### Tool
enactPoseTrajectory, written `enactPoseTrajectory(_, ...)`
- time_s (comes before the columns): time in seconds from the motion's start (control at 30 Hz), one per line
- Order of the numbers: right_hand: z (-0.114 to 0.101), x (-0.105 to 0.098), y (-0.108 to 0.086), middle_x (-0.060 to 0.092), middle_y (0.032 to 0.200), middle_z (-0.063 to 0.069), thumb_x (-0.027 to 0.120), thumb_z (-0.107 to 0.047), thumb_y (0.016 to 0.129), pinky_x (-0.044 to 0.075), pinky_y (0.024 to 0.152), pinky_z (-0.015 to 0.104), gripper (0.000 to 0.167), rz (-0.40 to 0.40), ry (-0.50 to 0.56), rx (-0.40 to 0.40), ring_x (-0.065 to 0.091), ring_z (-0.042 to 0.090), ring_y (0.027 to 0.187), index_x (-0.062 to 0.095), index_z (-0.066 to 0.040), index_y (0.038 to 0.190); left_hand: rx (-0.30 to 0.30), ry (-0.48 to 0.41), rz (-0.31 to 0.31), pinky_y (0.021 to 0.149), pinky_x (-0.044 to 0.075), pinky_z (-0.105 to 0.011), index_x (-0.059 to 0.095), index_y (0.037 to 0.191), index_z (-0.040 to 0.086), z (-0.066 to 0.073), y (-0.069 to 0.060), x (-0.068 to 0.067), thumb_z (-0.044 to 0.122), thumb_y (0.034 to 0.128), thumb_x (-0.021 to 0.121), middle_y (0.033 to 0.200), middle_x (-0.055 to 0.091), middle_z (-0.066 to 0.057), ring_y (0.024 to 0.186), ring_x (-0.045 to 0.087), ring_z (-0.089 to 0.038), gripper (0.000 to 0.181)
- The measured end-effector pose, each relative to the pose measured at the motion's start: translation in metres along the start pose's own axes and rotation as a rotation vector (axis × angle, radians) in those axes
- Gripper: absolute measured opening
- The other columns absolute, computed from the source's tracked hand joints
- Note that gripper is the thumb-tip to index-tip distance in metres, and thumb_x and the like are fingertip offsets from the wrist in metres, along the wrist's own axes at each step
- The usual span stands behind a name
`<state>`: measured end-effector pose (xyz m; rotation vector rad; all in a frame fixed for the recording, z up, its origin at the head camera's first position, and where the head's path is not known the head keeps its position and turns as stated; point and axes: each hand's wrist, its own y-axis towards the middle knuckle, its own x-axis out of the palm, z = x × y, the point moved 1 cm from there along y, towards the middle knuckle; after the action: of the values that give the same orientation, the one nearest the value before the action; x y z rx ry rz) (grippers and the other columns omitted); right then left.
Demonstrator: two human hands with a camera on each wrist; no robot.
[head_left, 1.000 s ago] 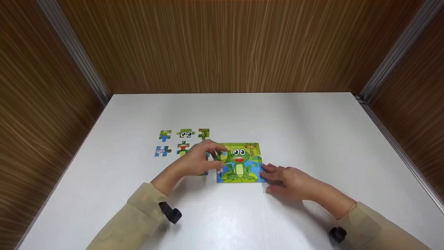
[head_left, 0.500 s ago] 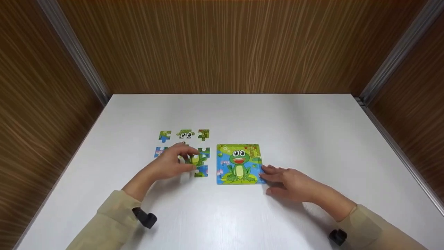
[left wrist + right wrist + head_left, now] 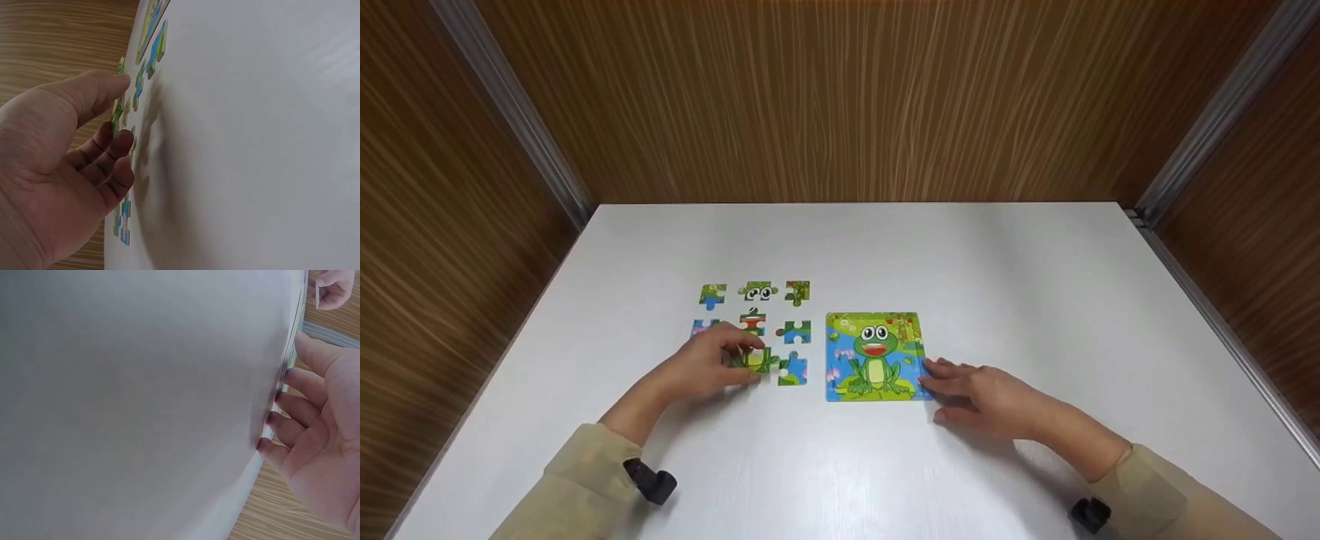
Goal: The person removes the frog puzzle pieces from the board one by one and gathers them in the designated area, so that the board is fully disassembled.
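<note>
In the head view my left hand pinches a jigsaw piece printed with the frog's green and yellow body. The left wrist view shows that hand holding the piece edge-on between thumb and fingers, just off the table. To its right lies the square frog puzzle board, with a complete-looking picture. My right hand rests with its fingertips at the board's right edge, fingers fairly straight, holding nothing.
Loose jigsaw pieces lie in rough rows left of the board, among them an eyes piece, a mouth piece and a blue-green piece. Wood-grain panels enclose the white table at the back and sides.
My left hand has carried the frog-body piece left from over the board's left side, past the right column of pieces, to the middle column. The right hand stays at the board's edge.
</note>
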<state>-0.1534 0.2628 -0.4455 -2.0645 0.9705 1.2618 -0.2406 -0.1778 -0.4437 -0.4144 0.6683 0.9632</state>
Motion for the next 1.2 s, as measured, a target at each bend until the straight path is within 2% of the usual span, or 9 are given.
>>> enactPoseTrajectory(0.17,-0.002,0.000,0.000,0.046,0.162,0.010,0.074,-0.031,0.102,0.041,0.113,0.058,0.058,0.000,-0.002,-0.001,0.044,0.036,0.148,0.057,-0.009,0.153,-0.027,0.029,0.000,0.093,0.048,-0.042,0.075,0.125,0.013,-0.006,-0.004,-0.001,0.012,0.0891,0.083,0.111,0.061,-0.003,0.102,0.055,-0.023,0.037)
enactPoseTrajectory(0.37,-0.003,-0.002,0.000,0.045,0.163,0.009,0.073,-0.032,0.102,0.040,0.113,0.058,0.059,-0.005,0.004,0.007,0.043,0.035,0.149,0.056,-0.010,0.154,-0.008,0.070,0.008,0.087,0.047,-0.040,0.076,0.121,0.011,-0.011,-0.005,-0.002,0.010,0.0871,0.084,0.105,0.061,-0.003,0.098,0.053,-0.022,0.035)
enactPoseTrajectory(0.47,-0.003,-0.002,0.000,0.045,0.163,0.009,0.072,-0.033,0.103,0.039,0.114,0.059,0.059,-0.011,0.008,0.013,0.043,0.035,0.150,0.055,-0.010,0.155,-0.009,0.079,0.004,0.090,0.047,-0.042,0.076,0.122,0.012,-0.013,-0.005,-0.001,0.011,0.0871,0.084,0.106,0.061,-0.003,0.099,0.054,-0.023,0.036)
enactPoseTrajectory(0.63,-0.003,-0.002,0.000,0.044,0.164,0.009,0.072,-0.032,0.103,0.039,0.114,0.059,0.060,-0.016,0.016,0.017,0.042,0.035,0.150,0.055,-0.009,0.155,-0.050,0.066,0.007,0.110,0.043,-0.053,0.075,0.124,0.011,-0.014,-0.005,0.000,0.013,0.0882,0.084,0.121,0.063,-0.007,0.121,0.056,-0.033,0.037)
enactPoseTrajectory(0.73,-0.002,-0.001,0.000,0.045,0.163,0.010,0.073,-0.032,0.102,0.039,0.115,0.059,0.059,-0.014,0.014,0.014,0.042,0.035,0.150,0.055,-0.009,0.154,-0.062,0.060,0.010,0.119,0.035,-0.057,0.075,0.125,0.010,-0.016,-0.005,0.001,0.012,0.0886,0.083,0.130,0.063,-0.011,0.140,0.048,-0.040,0.037)
enactPoseTrajectory(0.87,-0.002,0.000,0.000,0.045,0.163,0.010,0.073,-0.032,0.102,0.039,0.115,0.059,0.059,-0.009,0.008,0.012,0.043,0.035,0.150,0.055,-0.009,0.154,-0.062,0.060,0.010,0.122,0.030,-0.057,0.075,0.125,0.010,-0.017,-0.004,0.002,0.012,0.0889,0.083,0.132,0.063,-0.012,0.150,0.037,-0.044,0.037)
enactPoseTrajectory(1.2,-0.002,0.000,-0.001,0.045,0.163,0.011,0.071,-0.031,0.103,0.039,0.115,0.060,0.057,-0.004,-0.010,0.008,0.043,0.038,0.149,0.056,-0.007,0.153,-0.042,0.053,0.006,0.118,0.035,-0.057,0.075,0.125,0.011,-0.017,-0.005,0.000,0.014,0.0880,0.084,0.129,0.063,-0.010,0.145,0.044,-0.043,0.038)
